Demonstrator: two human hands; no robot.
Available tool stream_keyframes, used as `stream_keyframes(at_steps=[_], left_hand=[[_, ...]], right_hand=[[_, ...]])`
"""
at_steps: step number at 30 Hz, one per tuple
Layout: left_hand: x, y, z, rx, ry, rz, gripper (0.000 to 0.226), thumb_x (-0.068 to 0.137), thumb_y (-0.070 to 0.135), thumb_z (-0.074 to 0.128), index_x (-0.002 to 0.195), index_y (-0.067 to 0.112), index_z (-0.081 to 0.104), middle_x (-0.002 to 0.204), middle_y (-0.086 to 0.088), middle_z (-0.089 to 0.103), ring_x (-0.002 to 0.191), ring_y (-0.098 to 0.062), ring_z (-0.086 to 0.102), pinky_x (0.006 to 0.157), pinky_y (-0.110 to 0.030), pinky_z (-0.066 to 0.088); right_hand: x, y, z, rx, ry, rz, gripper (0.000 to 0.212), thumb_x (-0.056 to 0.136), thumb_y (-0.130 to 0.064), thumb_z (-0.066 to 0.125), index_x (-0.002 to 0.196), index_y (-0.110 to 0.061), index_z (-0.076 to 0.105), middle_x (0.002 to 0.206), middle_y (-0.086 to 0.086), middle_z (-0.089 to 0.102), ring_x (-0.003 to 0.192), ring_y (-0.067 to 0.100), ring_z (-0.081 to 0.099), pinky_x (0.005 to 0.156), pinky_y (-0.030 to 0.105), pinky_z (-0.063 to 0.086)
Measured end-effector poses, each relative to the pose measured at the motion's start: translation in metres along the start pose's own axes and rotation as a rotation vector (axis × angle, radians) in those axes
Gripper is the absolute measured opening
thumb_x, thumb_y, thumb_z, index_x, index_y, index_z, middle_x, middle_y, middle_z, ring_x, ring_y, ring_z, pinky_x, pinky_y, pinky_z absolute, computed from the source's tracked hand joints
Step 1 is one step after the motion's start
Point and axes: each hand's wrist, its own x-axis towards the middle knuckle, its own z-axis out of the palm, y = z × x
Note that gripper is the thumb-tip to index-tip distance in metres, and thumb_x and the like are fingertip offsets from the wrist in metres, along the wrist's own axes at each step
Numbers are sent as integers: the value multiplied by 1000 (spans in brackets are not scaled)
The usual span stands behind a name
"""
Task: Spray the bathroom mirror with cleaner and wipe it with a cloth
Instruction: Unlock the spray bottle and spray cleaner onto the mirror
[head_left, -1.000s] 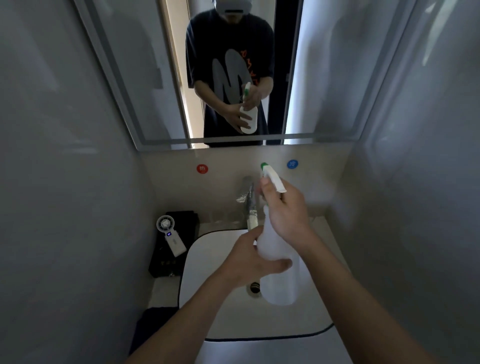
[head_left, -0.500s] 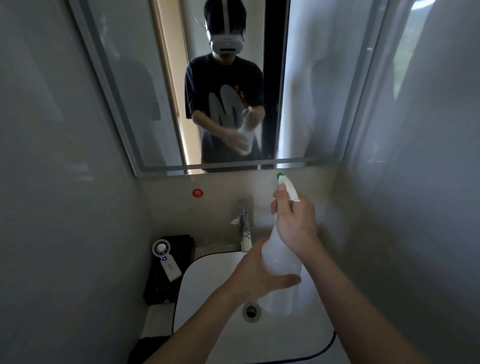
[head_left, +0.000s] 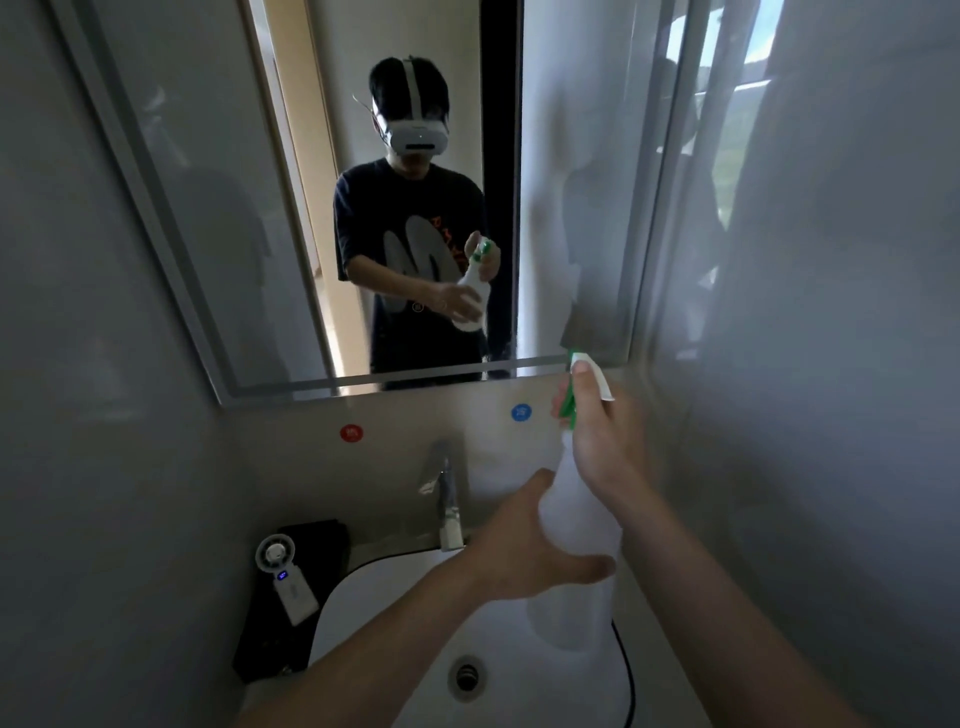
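Note:
A white spray bottle with a green-tipped nozzle is held upright above the sink, its nozzle pointing toward the mirror on the wall ahead. My right hand grips the bottle's neck with fingers on the green trigger. My left hand wraps around the bottle's body from the left. The mirror reflects a person holding the same bottle. No cloth is visible.
A white sink with a drain lies below the hands, and a chrome tap stands behind it. A small white hand fan rests on a black box at the left. Grey walls close in on both sides.
The view has tilted upward, showing more of the mirror. Both hands have lifted the bottle up and to the right, its nozzle now level with the mirror's lower edge.

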Motion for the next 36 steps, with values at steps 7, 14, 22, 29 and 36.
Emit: stream_keyframes(at_steps=[7,14,22,29,36], left_hand=[[4,-2,8,140,-94,14,72,72,38,91,126,43,44,119,22,56,106,1,56,85,-13,47],[27,8,15,167,-129,12,89,67,46,92,141,37,42,130,17,59,117,-8,59,101,-37,55],[59,28,42,165,-173,68,94,63,51,92,140,45,38,125,22,56,113,-8,57,92,-30,53],[74,19,70,174,-212,71,91,62,54,91,138,47,41,129,20,59,116,-8,59,97,-36,56],[82,13,77,200,-214,69,86,66,53,91,137,44,44,131,18,60,115,-8,59,98,-32,54]], right_hand=[[-9,21,4,-46,7,98,68,94,-62,34,68,-5,59,63,10,65,67,31,65,69,49,55],[6,25,-19,4,63,135,57,103,-47,42,79,1,62,66,4,59,59,17,52,58,31,40],[27,34,-60,-10,93,82,45,100,-43,49,92,-1,65,90,20,69,78,26,64,72,40,53],[37,62,-70,-33,120,183,39,102,-34,49,75,-10,63,67,1,65,65,21,64,65,36,54],[36,77,-68,-2,206,203,51,96,-51,51,69,-9,58,57,-1,58,64,31,62,68,52,57]])
